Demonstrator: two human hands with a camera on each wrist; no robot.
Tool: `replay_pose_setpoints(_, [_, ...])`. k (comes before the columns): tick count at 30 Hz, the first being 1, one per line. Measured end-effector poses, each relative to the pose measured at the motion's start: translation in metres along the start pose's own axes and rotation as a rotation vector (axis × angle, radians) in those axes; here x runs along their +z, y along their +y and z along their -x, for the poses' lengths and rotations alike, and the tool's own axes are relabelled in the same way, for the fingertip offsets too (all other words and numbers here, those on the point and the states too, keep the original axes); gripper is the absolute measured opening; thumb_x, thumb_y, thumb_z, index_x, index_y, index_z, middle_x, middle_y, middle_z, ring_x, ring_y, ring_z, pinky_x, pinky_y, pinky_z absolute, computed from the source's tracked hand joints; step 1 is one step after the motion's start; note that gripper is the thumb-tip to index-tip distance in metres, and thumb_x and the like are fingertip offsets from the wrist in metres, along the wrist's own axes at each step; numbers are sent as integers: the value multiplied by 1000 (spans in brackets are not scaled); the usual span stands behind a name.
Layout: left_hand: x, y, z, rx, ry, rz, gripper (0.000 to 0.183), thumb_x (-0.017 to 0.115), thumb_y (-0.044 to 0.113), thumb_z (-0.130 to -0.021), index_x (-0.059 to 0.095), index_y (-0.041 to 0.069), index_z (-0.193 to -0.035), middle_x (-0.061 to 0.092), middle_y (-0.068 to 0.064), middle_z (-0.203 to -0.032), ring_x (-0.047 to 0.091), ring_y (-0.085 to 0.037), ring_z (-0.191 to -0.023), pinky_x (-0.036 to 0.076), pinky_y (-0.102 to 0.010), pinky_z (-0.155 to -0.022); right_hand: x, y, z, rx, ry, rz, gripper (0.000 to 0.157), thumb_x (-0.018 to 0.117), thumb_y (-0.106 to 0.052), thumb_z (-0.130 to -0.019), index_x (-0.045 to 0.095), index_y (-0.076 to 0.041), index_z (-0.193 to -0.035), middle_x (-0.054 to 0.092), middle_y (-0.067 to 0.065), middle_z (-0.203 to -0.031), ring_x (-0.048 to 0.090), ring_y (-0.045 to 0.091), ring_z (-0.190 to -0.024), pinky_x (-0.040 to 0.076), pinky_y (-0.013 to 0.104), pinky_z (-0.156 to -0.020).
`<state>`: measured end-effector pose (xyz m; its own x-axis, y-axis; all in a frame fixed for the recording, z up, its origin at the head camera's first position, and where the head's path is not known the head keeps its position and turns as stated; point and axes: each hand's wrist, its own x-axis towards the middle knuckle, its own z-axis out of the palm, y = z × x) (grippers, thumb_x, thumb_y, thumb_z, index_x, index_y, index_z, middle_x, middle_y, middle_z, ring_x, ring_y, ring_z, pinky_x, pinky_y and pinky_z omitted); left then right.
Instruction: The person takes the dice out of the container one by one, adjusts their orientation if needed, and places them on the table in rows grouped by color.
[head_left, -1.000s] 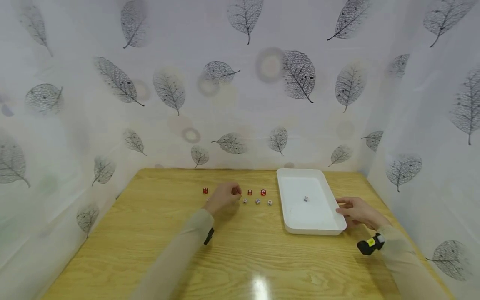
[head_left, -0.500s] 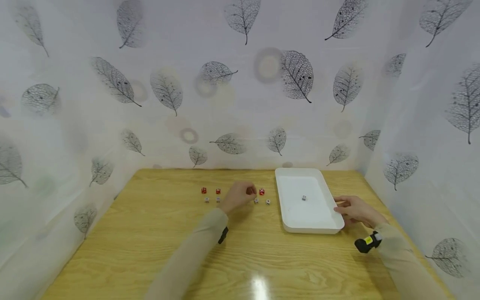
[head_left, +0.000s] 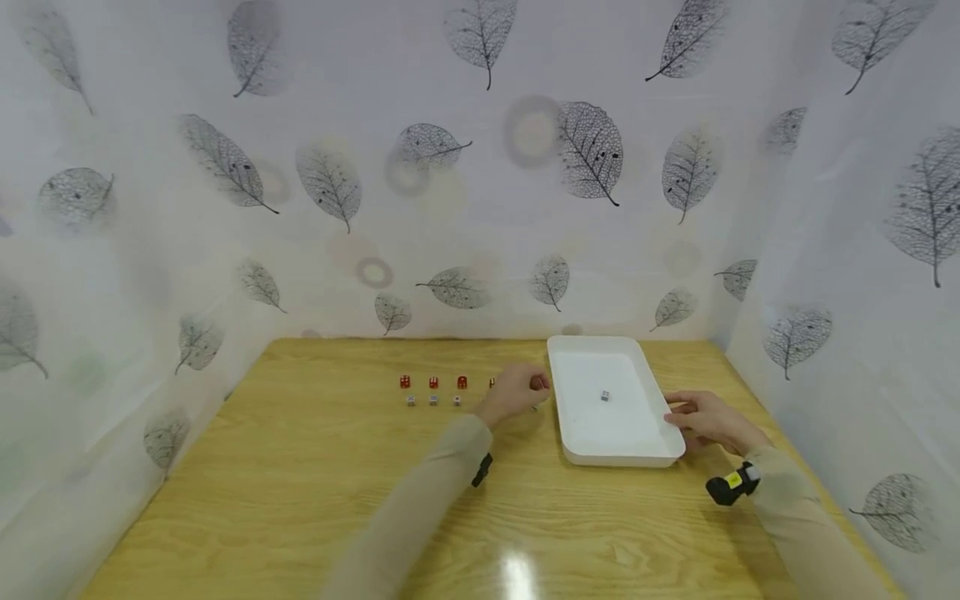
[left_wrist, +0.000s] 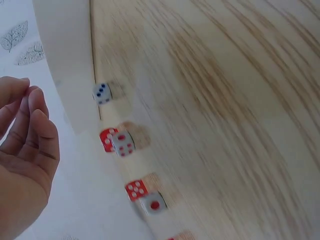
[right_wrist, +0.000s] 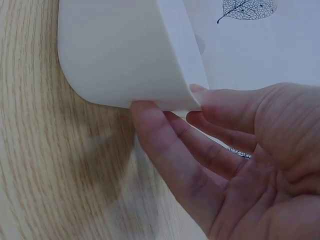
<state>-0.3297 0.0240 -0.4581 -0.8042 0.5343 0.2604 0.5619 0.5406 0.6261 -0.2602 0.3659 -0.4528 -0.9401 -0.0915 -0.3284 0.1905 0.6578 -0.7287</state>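
My left hand (head_left: 513, 390) hovers over the right end of two rows of dice, just left of the white tray (head_left: 567, 433). Its fingertips are drawn together; whether a die sits between them is hidden. In the left wrist view, a white die with blue pips (left_wrist: 102, 93), a red die (left_wrist: 136, 190) and a white die with one big red pip (left_wrist: 153, 203) stand on the table. The hand partly covers the rows in the head view. My right hand (right_wrist: 235, 155) grips the tray's near right corner, thumb on the rim, fingers against the outer wall. One white die (head_left: 605, 396) lies inside.
Red dice such as the leftmost one (head_left: 405, 382) form the back row, white dice such as this end one (head_left: 410, 401) the front row. Leaf-printed curtains (head_left: 465, 208) close off the table's (head_left: 285, 475) back and sides.
My left hand has moved right along the rows to beside the tray, uncovering dice on the left and covering ones on the right. My right hand stays on the tray.
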Motion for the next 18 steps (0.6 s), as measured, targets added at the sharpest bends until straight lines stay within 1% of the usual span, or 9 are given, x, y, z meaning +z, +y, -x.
replay_pose_setpoints(3, [4, 8, -2, -20, 2, 5, 4, 66, 10, -89, 70, 10, -88, 68, 1, -83, 57, -5, -73, 48, -16, -67, 1, -3, 1, -3, -6, 4, 63, 55, -21, -100, 28, 9, -148, 45, 38, -136, 65, 23, -98, 58, 38, -73])
replay_pose_setpoints(6, [11, 16, -7, -35, 7, 13, 4, 66, 12, -91, 70, 11, -89, 68, 2, -85, 57, -5, -76, 48, -16, -69, 1, -4, 2, -6, -3, 5, 63, 55, -21, -100, 28, 9, -148, 45, 38, -136, 65, 23, -98, 59, 38, -73])
replay_pose_setpoints(9, [20, 22, -15, -20, 13, 7, 4, 66, 11, -91, 70, 10, -90, 68, 2, -85, 57, -5, -75, 47, -15, -67, 0, -3, 2, -12, -6, 5, 63, 55, -21, -101, 27, 9, -148, 45, 37, -136, 66, 23, -98, 59, 38, -73])
replay_pose_setpoints(12, [31, 28, -22, 1, 9, -33, 4, 67, 12, -91, 71, 11, -90, 67, 3, -84, 55, -4, -73, 46, -13, -63, -1, -2, 1, -14, -6, 2, 62, 55, -21, -101, 28, 9, -148, 46, 37, -136, 66, 22, -98, 59, 38, -73])
replay_pose_setpoints(15, [39, 35, -28, -5, -23, -67, 4, 68, 12, -91, 72, 12, -91, 66, 5, -83, 54, -3, -72, 45, -13, -61, -1, -1, 0, -9, -3, -11, 62, 56, -21, -100, 29, 8, -148, 46, 37, -135, 66, 21, -95, 59, 38, -72])
replay_pose_setpoints(18, [46, 43, -33, -19, -78, -101, 7, 68, 12, -91, 73, 12, -95, 67, 6, -85, 54, -2, -73, 45, -12, -62, 0, -2, 0, -1, 0, -23, 62, 57, -20, -100, 29, 8, -148, 46, 38, -135, 66, 19, -93, 59, 38, -72])
